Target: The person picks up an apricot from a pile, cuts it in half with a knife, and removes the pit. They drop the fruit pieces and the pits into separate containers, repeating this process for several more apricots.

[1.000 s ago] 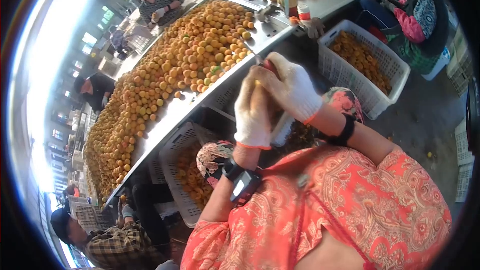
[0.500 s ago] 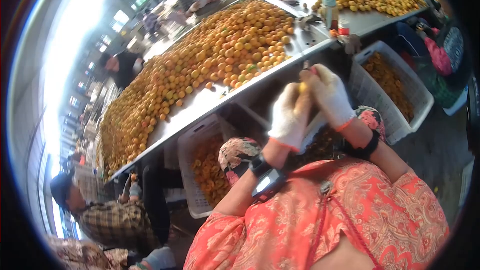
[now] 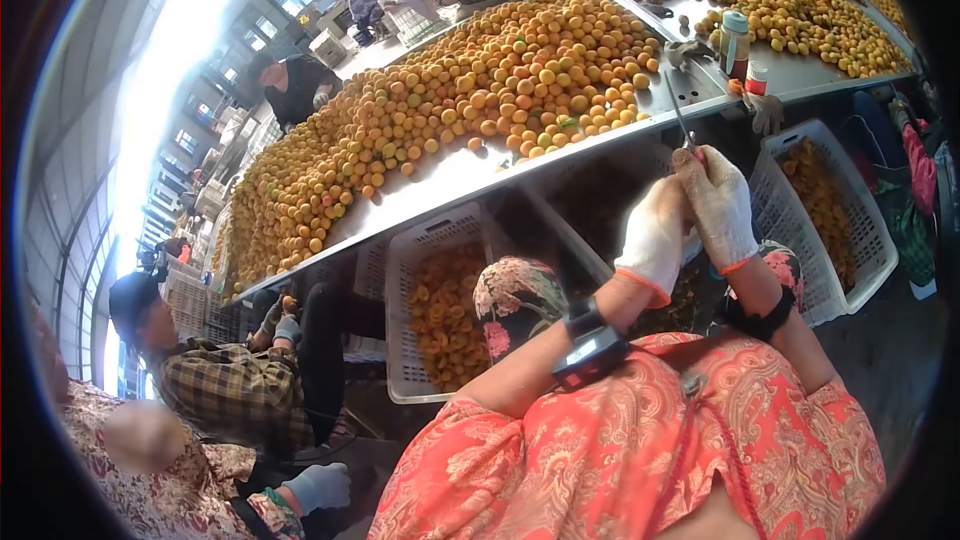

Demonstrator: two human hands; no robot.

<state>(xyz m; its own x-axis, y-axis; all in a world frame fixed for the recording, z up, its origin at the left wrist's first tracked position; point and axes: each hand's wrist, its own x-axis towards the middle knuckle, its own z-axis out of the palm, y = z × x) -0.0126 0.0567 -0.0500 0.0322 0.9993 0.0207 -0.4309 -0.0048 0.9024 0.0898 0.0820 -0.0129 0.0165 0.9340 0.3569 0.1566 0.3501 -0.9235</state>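
Note:
My right hand [image 3: 722, 208], in a white work glove with a soiled thumb and fingertips, is closed around a knife [image 3: 682, 112] with a reddish handle and a thin metal blade pointing up and away. Pressed against it, my left hand [image 3: 652, 232], gloved too, is curled; whatever its fingers hold is hidden. Both hands are just in front of the metal table's near edge [image 3: 560, 162]. On that table lies a large heap of orange-yellow apricots [image 3: 470, 90]. Below my hands, a container with dark contents is partly covered.
White plastic crates of split apricots stand at left [image 3: 405, 340] and right [image 3: 870, 230] under the table edge. A bottle [image 3: 734, 45], a red-and-white jar [image 3: 756, 78] and a dark glove [image 3: 765, 112] are at the table's corner. Co-workers sit to the left [image 3: 230, 380] and across the table [image 3: 295, 90].
The view has shifted, so the table and crates appear elsewhere in it. My hands stay together; the yellow piece that showed between them is out of sight, and the knife blade shows more clearly.

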